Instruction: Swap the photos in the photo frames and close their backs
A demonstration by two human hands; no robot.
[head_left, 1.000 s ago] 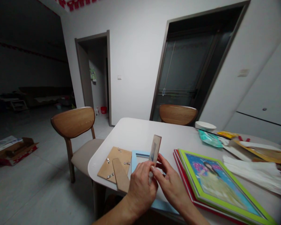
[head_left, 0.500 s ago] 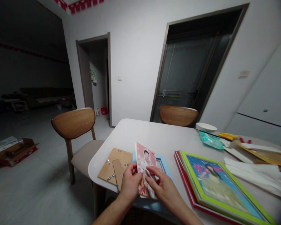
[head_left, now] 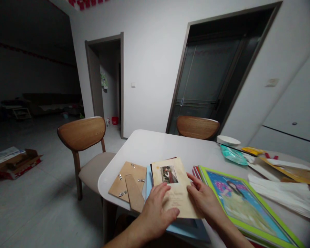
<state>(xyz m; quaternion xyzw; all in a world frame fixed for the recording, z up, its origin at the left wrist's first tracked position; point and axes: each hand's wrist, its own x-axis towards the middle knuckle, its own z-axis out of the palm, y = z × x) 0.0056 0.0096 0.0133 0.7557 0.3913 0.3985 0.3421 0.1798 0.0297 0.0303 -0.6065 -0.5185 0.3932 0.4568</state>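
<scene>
A cream card [head_left: 175, 182] with a small photo printed near its top lies flat on a light blue picture frame [head_left: 186, 227] at the near edge of the white table [head_left: 155, 146]. My left hand [head_left: 157, 210] rests on the card's lower left part, fingers stretched out flat. My right hand [head_left: 205, 199] lies along the card's right edge, fingers flat too. A dark edge of another sheet shows under the card's top. Neither hand holds anything.
A brown frame backing board [head_left: 127, 181] with metal clips and a stand lies left of the blue frame. A green-framed picture [head_left: 244, 203] on a red frame lies to the right. Papers, a teal packet [head_left: 232, 154] and a white bowl [head_left: 228, 140] sit farther right. Two wooden chairs [head_left: 84, 137] stand by the table.
The photo that both hands held upright above the blue frame is gone from view. A cream card now lies flat on the frame, with both hands pressed flat on it.
</scene>
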